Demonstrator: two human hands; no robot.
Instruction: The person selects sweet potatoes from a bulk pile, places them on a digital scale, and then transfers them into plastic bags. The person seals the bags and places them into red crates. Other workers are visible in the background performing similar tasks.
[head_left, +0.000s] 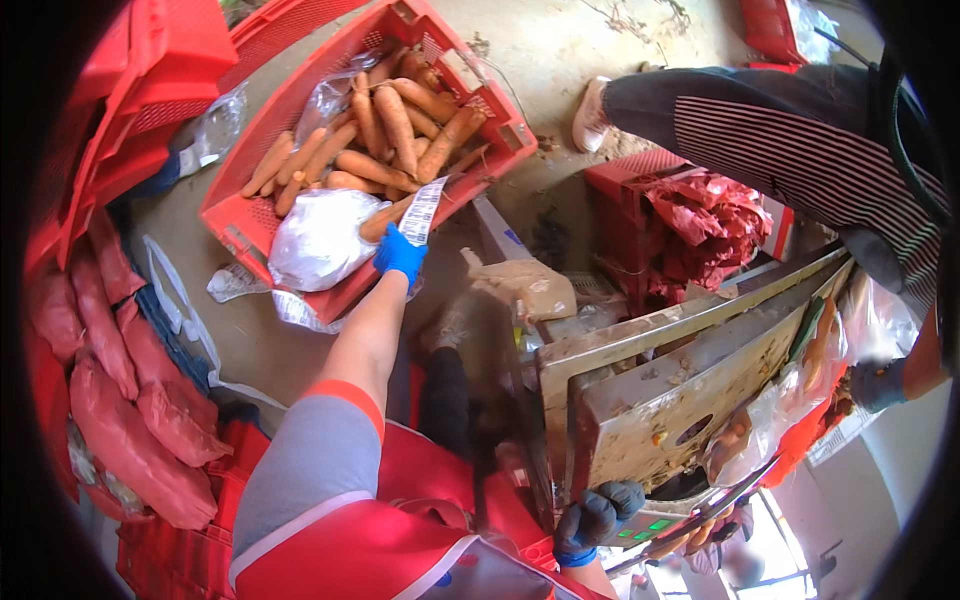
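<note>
My left hand (401, 255), in a blue glove, reaches over a red plastic crate (240, 214). Its fingers are closed on a strip of printed labels (424, 210), which lies across a carrot (382, 221). Beside that hand sits a white plastic bag bundle (326, 240). Loose carrots (394, 124) are heaped in the crate with some clear plastic film. A dark glove over a blue one covers my right hand (600, 517). Its fingers curl over the corner of a soiled metal weighing scale (645, 427), near a green-lit display (645, 529).
A co-worker in a striped apron (780, 150) stands at the right, a gloved hand (877, 386) by clear bags of produce (780, 405). A red crate of red plastic bags (697, 225) is beyond the scale. Filled red bags (135, 442) and stacked red crates (142, 97) line the left.
</note>
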